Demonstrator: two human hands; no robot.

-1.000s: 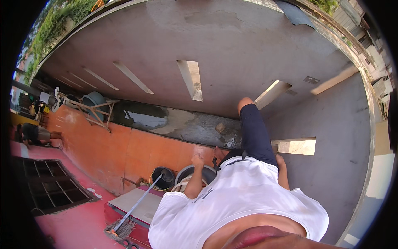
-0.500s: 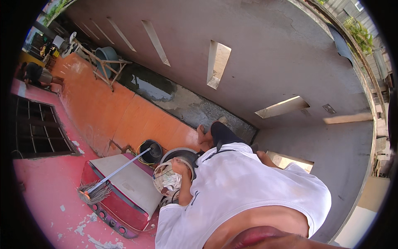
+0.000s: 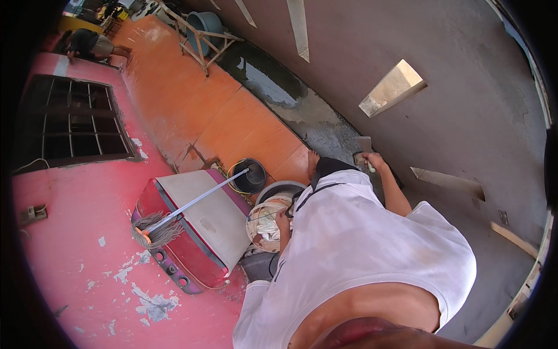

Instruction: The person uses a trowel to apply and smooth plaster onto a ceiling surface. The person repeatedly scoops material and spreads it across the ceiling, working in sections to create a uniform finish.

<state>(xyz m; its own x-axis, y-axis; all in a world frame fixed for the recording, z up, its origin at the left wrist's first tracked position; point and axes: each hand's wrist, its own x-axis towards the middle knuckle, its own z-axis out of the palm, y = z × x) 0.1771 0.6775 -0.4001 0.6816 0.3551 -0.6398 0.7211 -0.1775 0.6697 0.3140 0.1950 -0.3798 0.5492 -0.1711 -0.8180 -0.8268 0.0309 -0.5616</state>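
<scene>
My left hand [image 3: 283,220] is closed at the right side of a whitish bucket [image 3: 251,231], where its thin wire handle runs up to my fingers. Crumpled pale cloths [image 3: 268,231] lie inside the bucket. On the other side of my body, my right hand [image 3: 376,161] reaches down near the wet strip by the grey wall. Its fingers are wrapped round a short pale handle [image 3: 371,167]; what kind of tool it belongs to is unclear. A flat grey-brown piece [image 3: 364,143] shows just beyond that hand. Behind the bucket sits a wide grey basin [image 3: 281,189], partly hidden.
A twin-tub washing machine [image 3: 203,212] stands against the pink wall [image 3: 87,244]. A mop [image 3: 192,202] lies across it, its handle reaching a black bucket [image 3: 250,176]. Farther off are a wooden rack [image 3: 200,43] with a blue-grey tub [image 3: 204,29] and a bent-over person [image 3: 93,45].
My left hand has shifted from over the cloths to the bucket's right side. My right hand, hidden before, has come into view holding a pale handle. The view has turned.
</scene>
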